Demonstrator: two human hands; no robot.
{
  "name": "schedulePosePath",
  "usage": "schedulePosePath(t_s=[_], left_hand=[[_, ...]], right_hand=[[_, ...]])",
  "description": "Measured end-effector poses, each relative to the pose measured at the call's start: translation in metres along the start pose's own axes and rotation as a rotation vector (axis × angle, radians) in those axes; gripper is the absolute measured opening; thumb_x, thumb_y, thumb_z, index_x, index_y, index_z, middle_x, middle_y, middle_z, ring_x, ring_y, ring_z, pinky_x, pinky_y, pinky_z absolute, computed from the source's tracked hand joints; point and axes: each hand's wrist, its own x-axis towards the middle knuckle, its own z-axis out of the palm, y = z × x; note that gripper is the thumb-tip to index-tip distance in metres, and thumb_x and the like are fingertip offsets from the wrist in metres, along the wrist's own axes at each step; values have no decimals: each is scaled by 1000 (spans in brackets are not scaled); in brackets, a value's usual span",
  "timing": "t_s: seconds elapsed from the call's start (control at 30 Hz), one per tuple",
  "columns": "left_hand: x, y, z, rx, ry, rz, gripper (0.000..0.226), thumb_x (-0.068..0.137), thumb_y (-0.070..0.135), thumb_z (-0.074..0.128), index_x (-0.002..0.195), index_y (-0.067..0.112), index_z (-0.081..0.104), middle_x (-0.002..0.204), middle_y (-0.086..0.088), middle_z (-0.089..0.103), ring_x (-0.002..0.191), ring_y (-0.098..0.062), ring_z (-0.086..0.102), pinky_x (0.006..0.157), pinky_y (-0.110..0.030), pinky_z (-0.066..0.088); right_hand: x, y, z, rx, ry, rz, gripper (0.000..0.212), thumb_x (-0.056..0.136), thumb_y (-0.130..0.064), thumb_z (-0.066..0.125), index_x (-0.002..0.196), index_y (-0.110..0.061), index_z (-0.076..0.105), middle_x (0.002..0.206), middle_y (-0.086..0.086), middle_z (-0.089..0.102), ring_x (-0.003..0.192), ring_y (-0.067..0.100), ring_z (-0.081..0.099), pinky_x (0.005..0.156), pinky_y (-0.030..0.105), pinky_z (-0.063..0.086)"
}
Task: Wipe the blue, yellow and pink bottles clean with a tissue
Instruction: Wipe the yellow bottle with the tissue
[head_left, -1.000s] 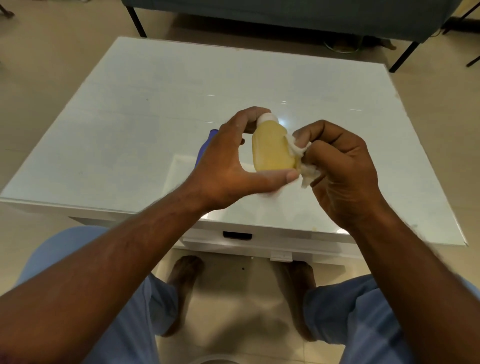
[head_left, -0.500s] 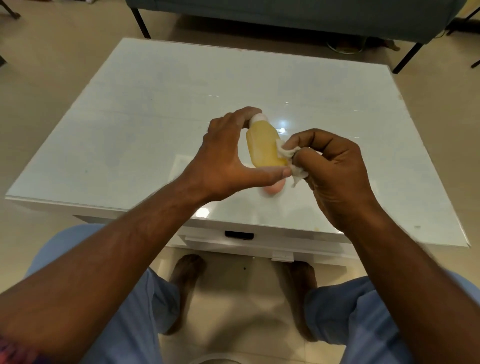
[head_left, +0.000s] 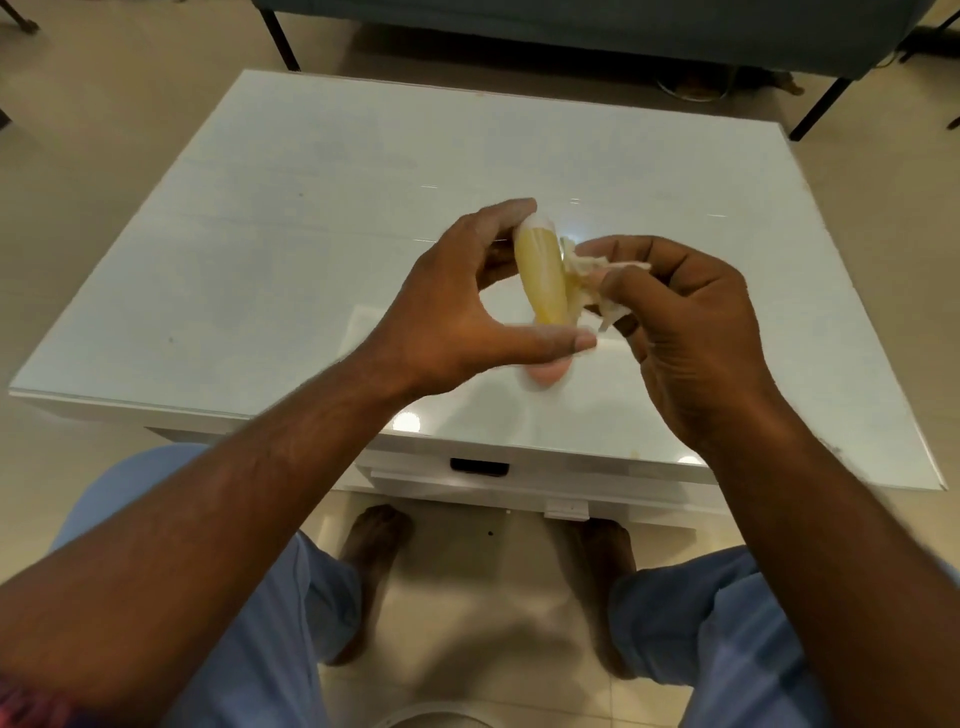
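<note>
My left hand (head_left: 457, 312) holds the yellow bottle (head_left: 540, 275) above the table, index finger on its white cap and thumb under its base. The bottle shows its narrow side. My right hand (head_left: 691, 332) pinches a crumpled white tissue (head_left: 587, 280) against the bottle's right side. A bit of the pink bottle (head_left: 548, 375) shows on the table just below my left thumb. The blue bottle is hidden, behind my left hand if it is still there.
The white glass-topped table (head_left: 260, 249) has a drawer handle (head_left: 478, 466) at its near edge. A dark sofa on thin black legs (head_left: 571, 26) stands beyond the table. My knees and bare feet are below the near edge.
My left hand has turned the yellow bottle from its broad face to its narrow side. The tissue has stayed against the bottle's right side. The blue bottle, seen a second ago, is now hidden.
</note>
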Motion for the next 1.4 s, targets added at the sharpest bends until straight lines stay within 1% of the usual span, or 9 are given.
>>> schedulePosePath(t_s=[0.13,0.3,0.47,0.67,0.8,0.9,1.1,1.23,1.4], left_hand=[[-5,-2,11,167,-144,70,105,59,63,88,146,22,45,137,6,51,127,-15,53,105,-34,51],[0,-3,1,180,-28,37,116,56,67,83,150,14,42,135,3,51,122,-12,55,102,-26,52],[-11,7,16,225,-165,65,125,58,67,85,158,21,26,139,11,53,122,-9,56,96,-21,53],[-10,1,12,264,-163,-15,142,57,73,80,162,21,0,134,13,56,121,-11,55,97,-24,53],[-14,3,17,329,-224,-2,142,60,69,83,161,25,-6,143,12,50,113,-5,50,95,-18,45],[-13,3,17,316,-196,-4,143,60,66,85,161,23,-7,132,17,51,104,0,54,88,-7,43],[-8,-2,5,406,-164,-2,143,60,71,82,161,22,-8,147,6,48,118,-9,51,100,-33,52],[-17,9,15,510,-284,62,145,61,74,79,159,24,-14,156,2,42,129,-13,47,105,-31,45],[-11,5,4,489,-186,7,145,59,77,78,160,24,-11,150,3,45,125,-15,50,101,-40,52]], right_hand=[[-2,-2,0,-223,-38,-179,18,97,-8,71,111,-13,81,109,2,80,105,18,75,92,40,63],[-12,-6,4,-298,-246,-300,32,85,4,65,90,-24,80,93,-3,73,86,17,70,69,27,58],[-4,2,-2,-396,-80,-295,25,93,-2,66,103,-18,82,102,-1,74,97,14,72,78,34,62],[-9,-1,-5,-436,-272,-335,29,83,-4,61,89,-23,83,90,-1,70,86,15,67,66,25,54],[-6,5,-3,-483,-141,-308,29,91,-3,64,102,-21,83,98,1,72,91,14,70,73,24,57],[-3,2,-3,-491,-151,-286,30,89,-5,61,99,-22,84,97,-1,73,92,12,69,72,19,54],[-11,1,0,-455,-258,-315,26,83,-14,61,90,-27,82,90,-6,69,85,8,65,68,12,47],[-3,2,-1,-496,-123,-285,27,86,-13,61,95,-31,80,92,-9,71,87,7,68,71,22,54],[-11,-2,-4,-489,-325,-262,24,79,-26,59,84,-32,82,87,-11,68,86,11,67,67,21,52]])
